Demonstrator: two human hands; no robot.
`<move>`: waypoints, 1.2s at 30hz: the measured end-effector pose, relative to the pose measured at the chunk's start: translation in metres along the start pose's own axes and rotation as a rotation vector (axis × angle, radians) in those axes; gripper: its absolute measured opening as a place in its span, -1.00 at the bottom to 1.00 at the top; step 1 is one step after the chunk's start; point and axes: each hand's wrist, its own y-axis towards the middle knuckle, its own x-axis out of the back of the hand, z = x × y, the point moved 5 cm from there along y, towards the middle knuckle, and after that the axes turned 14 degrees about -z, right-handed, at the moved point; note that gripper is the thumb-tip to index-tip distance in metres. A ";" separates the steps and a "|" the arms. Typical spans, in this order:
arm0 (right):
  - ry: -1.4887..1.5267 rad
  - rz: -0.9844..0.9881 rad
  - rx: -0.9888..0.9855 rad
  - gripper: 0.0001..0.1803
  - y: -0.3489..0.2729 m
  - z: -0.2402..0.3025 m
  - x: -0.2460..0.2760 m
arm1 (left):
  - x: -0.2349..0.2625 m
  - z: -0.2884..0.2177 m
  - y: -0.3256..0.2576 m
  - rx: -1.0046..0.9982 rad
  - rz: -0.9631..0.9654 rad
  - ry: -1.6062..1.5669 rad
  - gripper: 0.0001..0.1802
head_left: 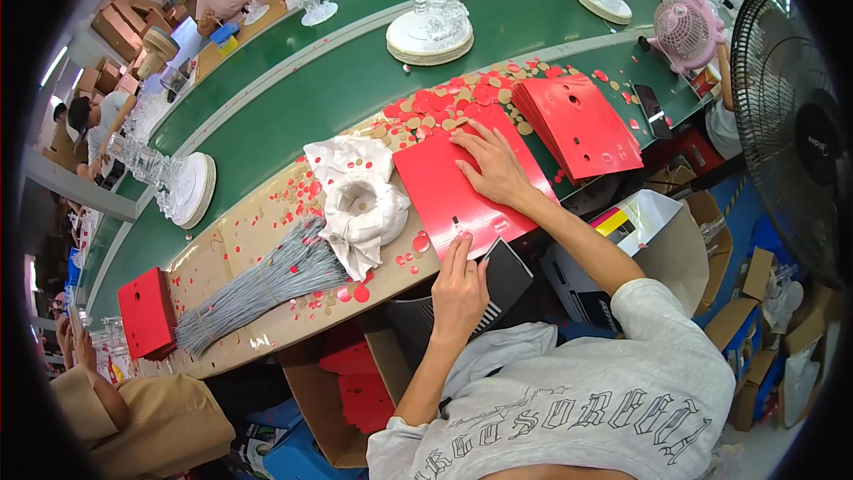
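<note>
A glossy red card sheet [431,173] with small cut-outs near its near edge lies on the table in front of me. My right hand [494,164] rests flat on its upper part, fingers spread. At the near edge, my left hand [460,289] has its fingers drawn together on the sheet beside a small slot; the fingertips partly hide that spot. A stack of similar red sheets [582,124] with punched holes sits to the right. Loose red and tan discs [435,105] are scattered beyond the sheet.
Left lie a crumpled white cloth [362,209], a bundle of grey wire ties [267,280] and another red stack [147,313]. A phone [653,111] and a black fan [800,124] are at right. The green conveyor [320,89] carries clear pieces on white bases. Coworkers sit beyond.
</note>
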 end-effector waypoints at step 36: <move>0.058 -0.410 0.449 -0.74 0.132 0.003 0.151 | 0.038 -0.009 -0.009 -0.070 -0.101 -0.216 -0.89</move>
